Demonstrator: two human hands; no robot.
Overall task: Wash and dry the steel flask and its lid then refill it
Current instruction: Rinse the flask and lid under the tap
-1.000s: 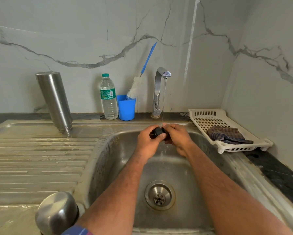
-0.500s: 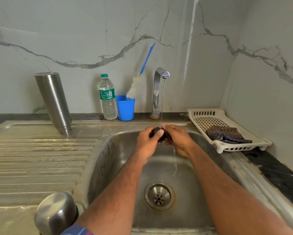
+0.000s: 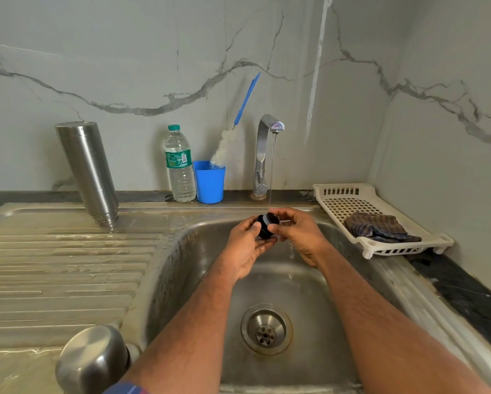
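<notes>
Lid (image 3: 267, 224): black, under the tap (image 3: 269, 132) stream, above the sink (image 3: 181, 251).
Left hand (image 3: 245, 245): fingers curled around lid.
Right hand (image 3: 299, 234): fingers pinching lid.
Steel flask (image 3: 89, 172): inverted on drainboard, left of sink.
Cloth (image 3: 378, 227): in white tray (image 3: 338, 194).

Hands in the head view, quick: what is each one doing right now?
Left hand: grips the black lid under the tap stream.
Right hand: pinches the same lid from the other side.

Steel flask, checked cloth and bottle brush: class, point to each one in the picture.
steel flask (image 3: 87, 172), head view, middle of its body.
checked cloth (image 3: 376, 227), head view, centre of the folds.
bottle brush (image 3: 224, 150), head view, white bristles.
</notes>
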